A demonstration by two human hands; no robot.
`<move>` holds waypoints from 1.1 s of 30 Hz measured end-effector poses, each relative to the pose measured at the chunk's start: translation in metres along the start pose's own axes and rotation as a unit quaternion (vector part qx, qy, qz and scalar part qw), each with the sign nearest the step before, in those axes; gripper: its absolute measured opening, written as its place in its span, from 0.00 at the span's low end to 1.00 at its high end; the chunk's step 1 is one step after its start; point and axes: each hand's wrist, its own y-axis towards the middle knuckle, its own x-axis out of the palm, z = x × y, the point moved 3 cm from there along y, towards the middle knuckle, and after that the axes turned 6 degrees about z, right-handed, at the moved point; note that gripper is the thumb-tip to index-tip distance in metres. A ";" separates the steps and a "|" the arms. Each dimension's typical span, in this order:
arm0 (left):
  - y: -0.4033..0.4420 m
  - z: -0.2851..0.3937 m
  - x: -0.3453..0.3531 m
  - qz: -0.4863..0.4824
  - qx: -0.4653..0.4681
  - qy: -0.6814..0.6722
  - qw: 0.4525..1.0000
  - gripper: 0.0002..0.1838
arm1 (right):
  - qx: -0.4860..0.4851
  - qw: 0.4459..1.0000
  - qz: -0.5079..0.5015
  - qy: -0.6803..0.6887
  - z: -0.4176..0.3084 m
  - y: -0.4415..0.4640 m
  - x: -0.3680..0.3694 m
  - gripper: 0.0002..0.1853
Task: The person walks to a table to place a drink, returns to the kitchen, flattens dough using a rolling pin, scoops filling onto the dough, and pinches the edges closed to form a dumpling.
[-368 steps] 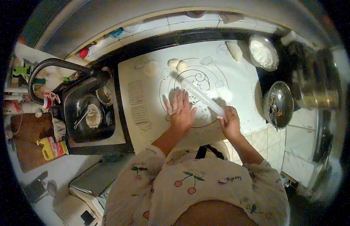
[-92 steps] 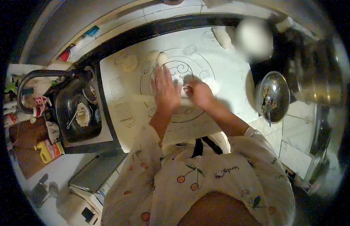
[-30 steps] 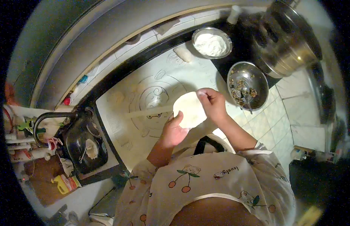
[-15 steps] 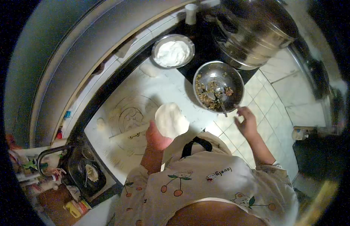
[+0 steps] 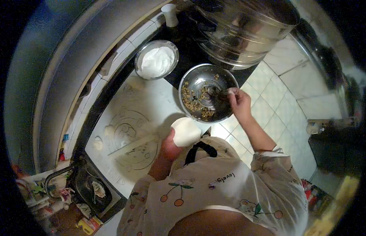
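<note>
A round, flat sheet of white dough rests on my left hand, whose fingers are mostly hidden beneath it and whose thumb shows at its edge. Just beyond the dough stands a steel mixing bowl with chopped, brownish-green filling on its bottom and walls. Over the bowl's right rim, my right hand pinches the handle of a spoon. The spoon's lower end is in the bowl, dark and blurred, so I cannot tell how much filling it carries.
A steel bowl of white flour stands at the back left, near a large steel steamer pot. Under my left hand lies a pale marked mat. A black sink with a faucet is at the lower left.
My right hand has moved from beside the bowl onto the spoon handle. My left hand has brought the dough closer to the bowl's near side. The whole view has shifted.
</note>
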 end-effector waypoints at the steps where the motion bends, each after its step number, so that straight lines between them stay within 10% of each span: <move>1: -0.003 -0.001 0.005 -0.005 -0.013 -0.013 1.000 0.29 | -0.032 0.999 -0.019 -0.029 -0.011 0.010 -0.009 0.08; 6: -0.004 -0.012 0.015 -0.051 -0.050 -0.060 0.996 0.30 | -0.197 0.960 -0.171 -0.103 -0.017 0.037 -0.048 0.09; 19: -0.001 -0.016 0.034 -0.083 -0.080 -0.073 0.991 0.30 | 0.072 0.964 -0.252 0.049 -0.010 -0.020 -0.054 0.10; 33: 0.001 -0.017 0.041 -0.080 -0.075 -0.059 0.992 0.31 | 0.116 0.967 -0.199 0.111 -0.020 -0.054 -0.040 0.12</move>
